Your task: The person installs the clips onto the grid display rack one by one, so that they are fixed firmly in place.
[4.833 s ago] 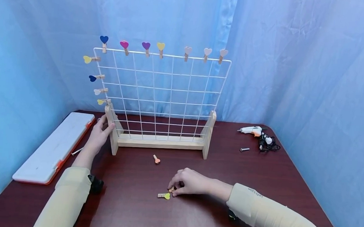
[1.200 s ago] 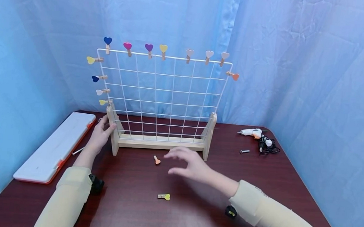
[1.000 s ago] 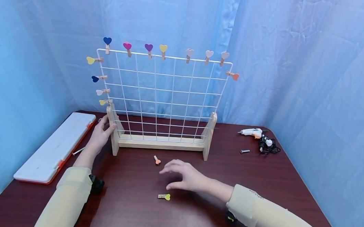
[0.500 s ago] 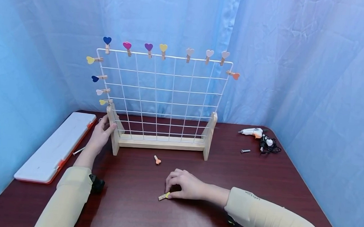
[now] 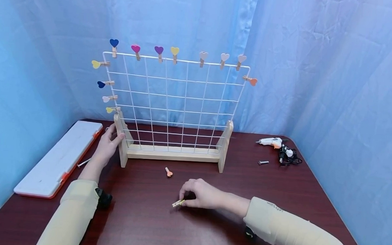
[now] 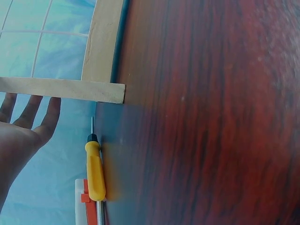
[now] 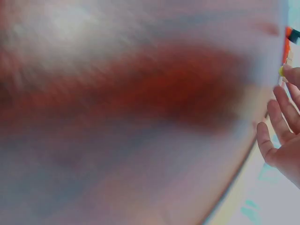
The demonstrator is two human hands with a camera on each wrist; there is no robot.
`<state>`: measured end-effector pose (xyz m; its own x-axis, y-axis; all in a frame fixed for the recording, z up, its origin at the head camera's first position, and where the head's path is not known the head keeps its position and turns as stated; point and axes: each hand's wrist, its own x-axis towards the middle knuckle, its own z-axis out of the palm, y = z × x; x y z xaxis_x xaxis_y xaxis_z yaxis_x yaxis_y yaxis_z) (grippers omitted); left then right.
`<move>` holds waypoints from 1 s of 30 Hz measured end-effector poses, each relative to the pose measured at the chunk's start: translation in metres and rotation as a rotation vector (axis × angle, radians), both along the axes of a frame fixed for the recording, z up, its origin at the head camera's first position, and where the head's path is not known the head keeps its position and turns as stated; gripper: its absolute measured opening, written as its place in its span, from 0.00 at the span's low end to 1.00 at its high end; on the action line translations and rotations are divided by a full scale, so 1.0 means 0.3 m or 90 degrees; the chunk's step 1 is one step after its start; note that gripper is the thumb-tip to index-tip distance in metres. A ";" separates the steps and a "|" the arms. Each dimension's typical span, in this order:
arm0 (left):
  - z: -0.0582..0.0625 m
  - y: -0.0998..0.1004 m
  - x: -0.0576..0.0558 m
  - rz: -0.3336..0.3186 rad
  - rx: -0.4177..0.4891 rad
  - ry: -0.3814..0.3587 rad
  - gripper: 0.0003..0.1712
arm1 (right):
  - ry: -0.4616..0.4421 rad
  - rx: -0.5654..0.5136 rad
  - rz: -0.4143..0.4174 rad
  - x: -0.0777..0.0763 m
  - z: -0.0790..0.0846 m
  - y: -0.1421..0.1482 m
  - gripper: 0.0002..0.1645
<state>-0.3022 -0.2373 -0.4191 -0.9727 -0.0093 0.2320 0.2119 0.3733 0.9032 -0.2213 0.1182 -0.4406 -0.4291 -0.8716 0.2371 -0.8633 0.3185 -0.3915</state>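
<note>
My right hand (image 5: 203,194) pinches a small wooden clothespin (image 5: 177,203) with a yellow-green heart between thumb and fingertips, close over the table. In the right wrist view, only a bit of the yellow heart (image 7: 281,71) shows at the fingertips. A white wire grid (image 5: 184,96) stands upright in a wooden stand (image 5: 172,156). My left hand (image 5: 105,147) holds the stand's left leg, thumb at the front; the left wrist view shows fingertips against the leg (image 6: 61,88). Heart clothespins line the grid's top and left edges, and an orange one (image 5: 252,81) sits high on its right edge.
An orange-heart clothespin (image 5: 169,172) lies before the stand. A white case (image 5: 59,159) with red edges lies at left, near a yellow-handled screwdriver (image 6: 95,171). At right are a white glue gun (image 5: 270,141), its coiled black cord (image 5: 290,157) and a bolt (image 5: 263,162).
An orange-heart clothespin has been added to the grid's right edge. My right hand then came back down and picked up the yellow-green one from the table. My left hand stays put.
</note>
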 end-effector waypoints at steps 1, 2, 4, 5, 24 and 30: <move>-0.001 -0.001 0.001 0.000 0.000 -0.001 0.37 | -0.002 -0.004 -0.011 -0.005 0.016 0.003 0.06; -0.001 -0.001 0.001 0.000 0.002 -0.004 0.37 | -0.007 -0.008 -0.021 -0.010 0.032 0.007 0.05; -0.003 -0.002 0.003 0.000 0.005 -0.008 0.37 | -0.012 -0.019 -0.041 -0.021 0.066 0.017 0.05; -0.003 -0.002 0.003 -0.001 0.004 -0.009 0.37 | -0.009 -0.026 -0.052 -0.025 0.086 0.024 0.05; -0.010 0.003 0.001 0.001 0.017 0.023 0.36 | 0.019 -0.255 -0.311 -0.095 0.438 0.248 0.07; -0.017 0.005 -0.002 0.004 0.032 0.031 0.33 | 0.060 -0.370 -0.383 -0.062 0.556 0.297 0.08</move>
